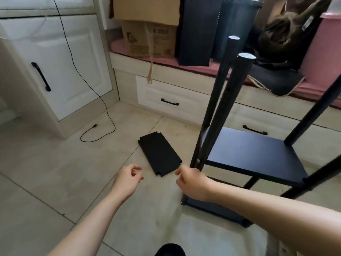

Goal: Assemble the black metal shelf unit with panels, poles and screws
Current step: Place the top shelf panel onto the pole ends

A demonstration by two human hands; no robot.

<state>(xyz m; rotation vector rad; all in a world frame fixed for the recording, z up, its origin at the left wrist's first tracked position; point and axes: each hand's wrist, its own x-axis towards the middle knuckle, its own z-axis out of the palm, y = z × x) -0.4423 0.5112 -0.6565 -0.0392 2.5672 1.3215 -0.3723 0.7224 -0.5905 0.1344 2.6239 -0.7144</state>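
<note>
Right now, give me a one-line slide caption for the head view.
Both empty hands, left and right, reach toward a loose black panel on the floor beside the half-built shelf.

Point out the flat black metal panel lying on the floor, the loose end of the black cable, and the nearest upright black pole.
flat black metal panel [159, 153], head view, middle of its top face.
black cable [95, 125], head view, plug end on the floor.
upright black pole [227, 109], head view, mid-shaft.

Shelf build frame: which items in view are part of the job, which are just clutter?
Job:
- loose black panel flat on the floor
- mounted shelf panel
- upright poles
- left hand, right hand, both empty

Clutter:
- cardboard boxes
- black cable
- white drawers
</note>
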